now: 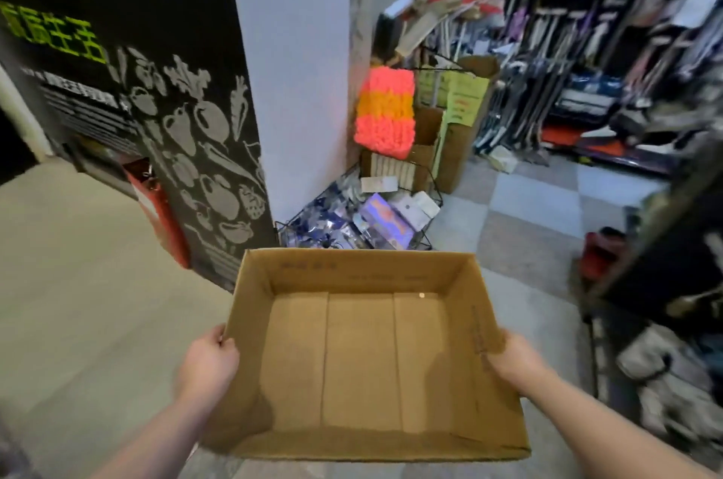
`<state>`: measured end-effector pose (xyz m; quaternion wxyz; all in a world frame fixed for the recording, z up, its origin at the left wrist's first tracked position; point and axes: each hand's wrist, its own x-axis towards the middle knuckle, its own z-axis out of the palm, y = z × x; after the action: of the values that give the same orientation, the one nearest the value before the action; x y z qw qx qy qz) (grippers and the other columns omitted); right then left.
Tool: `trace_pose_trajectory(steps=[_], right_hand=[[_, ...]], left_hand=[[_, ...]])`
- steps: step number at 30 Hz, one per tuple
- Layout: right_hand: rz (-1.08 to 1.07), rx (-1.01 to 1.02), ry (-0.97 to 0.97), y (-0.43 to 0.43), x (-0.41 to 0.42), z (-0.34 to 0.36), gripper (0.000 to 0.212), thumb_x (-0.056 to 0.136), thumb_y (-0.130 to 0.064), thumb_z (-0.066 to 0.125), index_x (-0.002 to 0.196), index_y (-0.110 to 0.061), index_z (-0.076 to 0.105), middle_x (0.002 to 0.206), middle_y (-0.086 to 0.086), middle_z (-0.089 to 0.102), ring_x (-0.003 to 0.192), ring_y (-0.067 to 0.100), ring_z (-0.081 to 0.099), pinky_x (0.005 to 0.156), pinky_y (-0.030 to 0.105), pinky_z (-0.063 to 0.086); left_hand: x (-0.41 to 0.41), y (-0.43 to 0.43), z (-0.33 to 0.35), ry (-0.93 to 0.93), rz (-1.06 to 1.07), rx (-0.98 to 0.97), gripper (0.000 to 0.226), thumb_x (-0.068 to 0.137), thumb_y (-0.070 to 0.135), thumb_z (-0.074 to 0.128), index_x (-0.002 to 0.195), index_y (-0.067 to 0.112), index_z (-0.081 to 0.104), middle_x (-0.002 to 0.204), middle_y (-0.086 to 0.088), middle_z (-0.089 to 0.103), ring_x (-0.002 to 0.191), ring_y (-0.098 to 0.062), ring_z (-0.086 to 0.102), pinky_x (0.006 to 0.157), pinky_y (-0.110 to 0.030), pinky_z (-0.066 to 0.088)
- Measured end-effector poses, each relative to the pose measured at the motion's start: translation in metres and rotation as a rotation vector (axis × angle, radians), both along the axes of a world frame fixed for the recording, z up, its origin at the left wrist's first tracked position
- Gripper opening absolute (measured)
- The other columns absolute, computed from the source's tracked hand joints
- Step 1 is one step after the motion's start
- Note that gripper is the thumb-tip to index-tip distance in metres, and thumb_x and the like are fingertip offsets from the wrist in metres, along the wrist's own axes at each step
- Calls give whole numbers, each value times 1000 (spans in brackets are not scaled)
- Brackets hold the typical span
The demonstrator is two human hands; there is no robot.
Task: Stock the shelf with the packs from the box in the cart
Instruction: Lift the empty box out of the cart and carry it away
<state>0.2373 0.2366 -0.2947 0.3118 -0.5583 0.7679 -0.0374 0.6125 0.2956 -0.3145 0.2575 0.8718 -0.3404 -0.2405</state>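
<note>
I hold an open brown cardboard box (360,357) level in front of me, above the floor. Nothing lies inside it; only its bare bottom flaps show. My left hand (207,365) grips the box's left wall, thumb over the rim. My right hand (516,357) grips the right wall the same way. No packs and no cart are in view. Shelves with hanging goods (610,48) stand at the right, blurred.
A black pillar with white vegetable drawings (184,118) stands ahead on the left. A wire basket of packaged goods (364,220) sits on the floor ahead, with cardboard boxes (450,142) and an orange-pink mop head (385,110) behind it. A dark rack (665,275) stands close on the right.
</note>
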Motion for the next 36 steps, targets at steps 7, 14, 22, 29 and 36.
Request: trace_pose_trajectory(steps=[7, 14, 22, 29, 36], right_hand=[[-276, 22, 55, -1, -102, -10, 31, 95, -26, 50, 124, -14, 54, 120, 9, 63, 105, 26, 61, 77, 27, 47], [-429, 59, 66, -50, -213, -37, 37, 91, -28, 52, 126, -17, 51, 111, 6, 65, 94, 24, 63, 78, 32, 53], [-465, 58, 83, -136, -323, -49, 29, 94, -26, 46, 121, -17, 53, 106, 6, 63, 91, 24, 60, 68, 30, 46], [-470, 116, 116, -220, -368, -65, 23, 89, -24, 49, 111, -22, 55, 101, 4, 65, 92, 25, 62, 79, 37, 54], [-553, 150, 58, -315, -395, -99, 13, 90, -25, 52, 103, -26, 53, 93, 2, 65, 85, 23, 64, 79, 40, 56]], left_hand=[[-99, -104, -7, -17, -325, -4, 31, 93, 13, 50, 120, 9, 65, 115, -20, 67, 107, -39, 60, 86, -39, 47], [-214, -201, -21, -73, -479, 30, 31, 93, 16, 50, 120, 12, 64, 114, -18, 68, 106, -37, 61, 83, -36, 46], [-322, -294, -27, -40, -509, 89, 31, 92, 16, 52, 121, 11, 64, 114, -22, 67, 107, -39, 60, 87, -39, 46], [-369, -374, -39, -52, -502, 135, 35, 92, 14, 52, 126, 9, 60, 119, -24, 64, 111, -39, 59, 90, -39, 45], [-400, -492, -91, -46, -573, 216, 31, 91, 14, 52, 118, 5, 64, 116, -26, 65, 109, -41, 59, 90, -40, 46]])
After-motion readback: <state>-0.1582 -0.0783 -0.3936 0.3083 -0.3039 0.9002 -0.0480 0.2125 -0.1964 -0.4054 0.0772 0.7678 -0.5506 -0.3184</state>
